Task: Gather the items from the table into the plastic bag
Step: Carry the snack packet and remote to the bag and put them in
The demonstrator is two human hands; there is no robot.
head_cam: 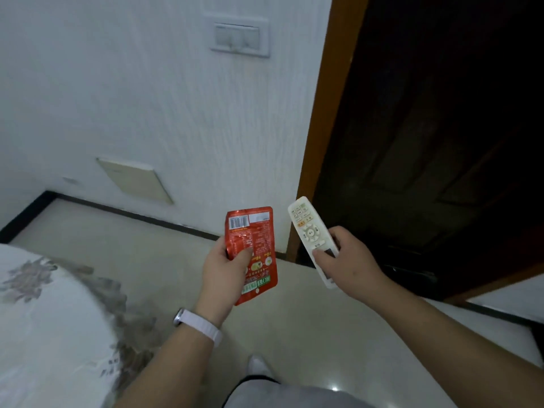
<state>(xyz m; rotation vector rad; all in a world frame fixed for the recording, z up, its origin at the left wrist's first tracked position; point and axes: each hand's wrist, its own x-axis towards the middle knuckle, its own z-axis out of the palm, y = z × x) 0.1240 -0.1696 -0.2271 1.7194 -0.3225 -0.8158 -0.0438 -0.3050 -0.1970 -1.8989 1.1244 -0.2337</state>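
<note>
The bedcover (pixel 44 313) at near left is cut off; print on the red packet (pixel 257 240) seems too blurred to read. The left hand (pixel 225 269) pinches that packet upright; the right hand (pixel 350 260) curls round the white remote (pixel 309 231), both above the floor (pixel 164 260).

Head-worn view, forward and downward

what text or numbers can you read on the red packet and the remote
Nothing here can be quoted with confidence.
On the red packet: a barcode and printed text, upside down in this view, too blurred to read.
On the white remote: button labels, too small to read.
On the wall switch plate: no markings visible.
</note>
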